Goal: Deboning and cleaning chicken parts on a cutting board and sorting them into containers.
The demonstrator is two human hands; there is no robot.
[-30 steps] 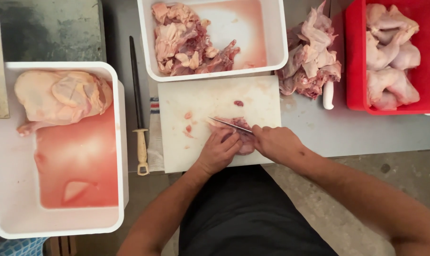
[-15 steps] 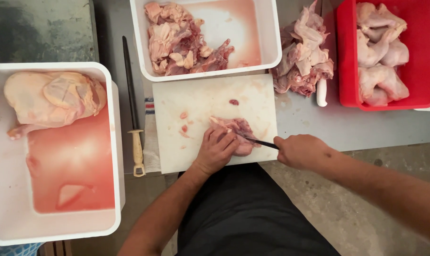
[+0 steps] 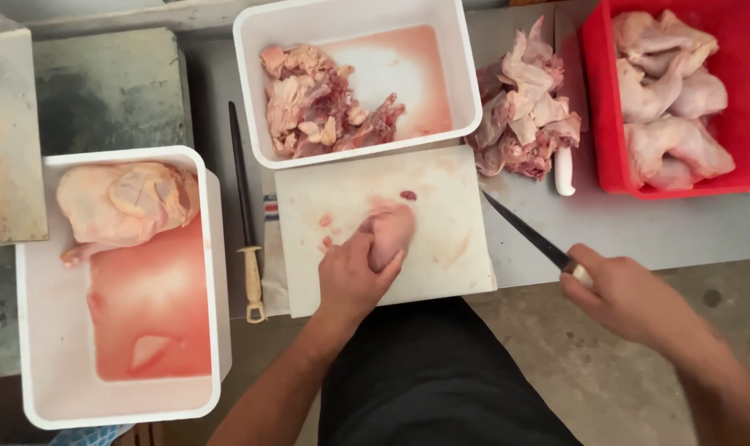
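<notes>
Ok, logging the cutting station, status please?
Left hand grips chicken piece on cutting board. Right hand holds knife, off the board. Nothing between them.

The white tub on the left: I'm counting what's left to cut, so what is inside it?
The white tub holds one whole plucked chicken at its far end, lying in pinkish liquid. Nothing else shows; what lies beneath the bird is covered.
</notes>
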